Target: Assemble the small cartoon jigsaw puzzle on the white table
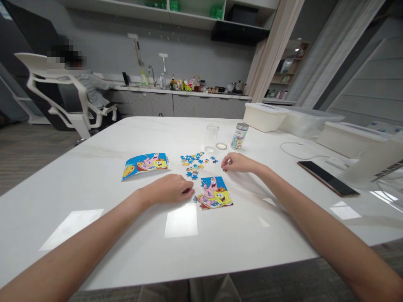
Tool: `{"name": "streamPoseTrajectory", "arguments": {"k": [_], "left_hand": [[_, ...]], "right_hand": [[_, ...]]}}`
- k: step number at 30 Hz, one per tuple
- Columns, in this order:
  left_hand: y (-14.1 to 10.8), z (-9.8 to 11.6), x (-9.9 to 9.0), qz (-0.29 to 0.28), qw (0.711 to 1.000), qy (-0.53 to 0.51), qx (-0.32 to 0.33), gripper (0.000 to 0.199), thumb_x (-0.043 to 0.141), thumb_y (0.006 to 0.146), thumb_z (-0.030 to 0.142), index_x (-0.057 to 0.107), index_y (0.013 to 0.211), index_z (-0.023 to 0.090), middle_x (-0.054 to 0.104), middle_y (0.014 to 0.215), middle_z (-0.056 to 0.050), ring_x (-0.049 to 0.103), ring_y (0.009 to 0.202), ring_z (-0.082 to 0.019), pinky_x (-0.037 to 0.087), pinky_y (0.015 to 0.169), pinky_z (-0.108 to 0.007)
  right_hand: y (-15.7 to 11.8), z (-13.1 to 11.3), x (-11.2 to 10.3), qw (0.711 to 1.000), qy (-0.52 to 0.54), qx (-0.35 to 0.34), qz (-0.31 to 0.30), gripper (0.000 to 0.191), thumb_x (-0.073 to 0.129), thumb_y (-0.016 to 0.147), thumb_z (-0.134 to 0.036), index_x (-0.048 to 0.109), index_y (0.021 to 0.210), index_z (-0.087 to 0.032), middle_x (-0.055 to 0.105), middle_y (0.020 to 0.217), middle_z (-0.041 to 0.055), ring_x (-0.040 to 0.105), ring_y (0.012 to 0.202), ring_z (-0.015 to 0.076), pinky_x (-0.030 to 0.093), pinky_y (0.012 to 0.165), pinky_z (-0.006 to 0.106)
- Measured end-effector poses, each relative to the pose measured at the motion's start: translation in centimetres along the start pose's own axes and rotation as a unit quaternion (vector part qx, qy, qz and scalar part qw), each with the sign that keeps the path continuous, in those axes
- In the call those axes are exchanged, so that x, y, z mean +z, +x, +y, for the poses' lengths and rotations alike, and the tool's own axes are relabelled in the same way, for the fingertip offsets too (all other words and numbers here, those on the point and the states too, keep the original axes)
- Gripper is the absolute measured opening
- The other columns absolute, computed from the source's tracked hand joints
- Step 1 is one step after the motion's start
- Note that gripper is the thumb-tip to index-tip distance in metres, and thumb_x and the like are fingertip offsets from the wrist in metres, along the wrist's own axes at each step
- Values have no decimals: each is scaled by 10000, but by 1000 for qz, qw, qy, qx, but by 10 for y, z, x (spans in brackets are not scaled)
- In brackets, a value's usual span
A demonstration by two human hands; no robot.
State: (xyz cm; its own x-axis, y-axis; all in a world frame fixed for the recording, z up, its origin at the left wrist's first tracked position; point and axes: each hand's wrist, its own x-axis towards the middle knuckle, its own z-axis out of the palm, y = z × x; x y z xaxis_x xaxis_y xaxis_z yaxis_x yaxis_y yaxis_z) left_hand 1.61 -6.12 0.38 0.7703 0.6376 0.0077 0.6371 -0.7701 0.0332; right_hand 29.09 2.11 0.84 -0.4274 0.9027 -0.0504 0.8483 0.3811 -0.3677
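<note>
A partly joined jigsaw puzzle (217,193) with a pink starfish and a yellow sponge character lies flat on the white table (132,243). Just left of it rests my left hand (171,188), its fingers curled closed; whatever may be inside is hidden. Beyond the puzzle, on the right, my right hand (234,162) pinches a small puzzle piece (224,170) close to the tabletop. Loose puzzle pieces (192,159) lie scattered between the hands, mostly blue with some yellow. A curved picture sheet (146,165) with the same characters stands behind my left hand.
Behind the pieces are a clear jar (212,138), a ring-shaped lid (221,146) and a printed canister (239,136). On the right sit storage boxes (266,117), a cable and a phone (327,178). A person sits in a white chair (83,98) at the far left.
</note>
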Motion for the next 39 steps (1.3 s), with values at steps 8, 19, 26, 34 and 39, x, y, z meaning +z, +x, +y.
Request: {"name": "streamPoseTrajectory", "arguments": {"k": [8,19,26,34,39], "left_hand": [[0,-4,5,15,1000,6,11,324,395,921,277,581,672,183,567,560,-23,435,489,-124,260,512,-282],[0,-4,5,5,1000,2,5,335,384,921,286,601,687,184,561,560,-26,430,494,-127,256,521,-285],[-2,-7,1,15,997,-81,10,285,446,891,277,568,652,183,499,530,10,388,475,-98,255,496,-258],[-9,-12,-11,-45,954,-294,45,198,630,790,317,755,902,212,365,503,71,308,469,-70,249,456,-193],[-8,-14,-5,-45,948,-309,58,251,606,813,316,768,987,237,462,534,45,297,492,-74,246,461,-196]], "right_hand": [[-4,1,-3,999,28,16,-32,211,651,736,-260,706,913,-160,732,902,54,650,770,167,475,673,241],[-2,7,-1,997,32,13,-63,248,639,694,-186,694,935,-165,720,924,52,640,743,159,458,627,230],[-5,-13,4,995,99,-2,5,148,659,683,-162,650,831,-156,688,825,37,608,715,137,440,608,225],[-27,-79,20,939,327,-19,-108,183,676,750,-278,726,881,-159,703,724,33,615,613,113,465,524,214],[-25,-84,32,948,305,-44,-74,137,686,746,-238,757,848,-181,738,782,36,650,700,125,493,574,204]]}}
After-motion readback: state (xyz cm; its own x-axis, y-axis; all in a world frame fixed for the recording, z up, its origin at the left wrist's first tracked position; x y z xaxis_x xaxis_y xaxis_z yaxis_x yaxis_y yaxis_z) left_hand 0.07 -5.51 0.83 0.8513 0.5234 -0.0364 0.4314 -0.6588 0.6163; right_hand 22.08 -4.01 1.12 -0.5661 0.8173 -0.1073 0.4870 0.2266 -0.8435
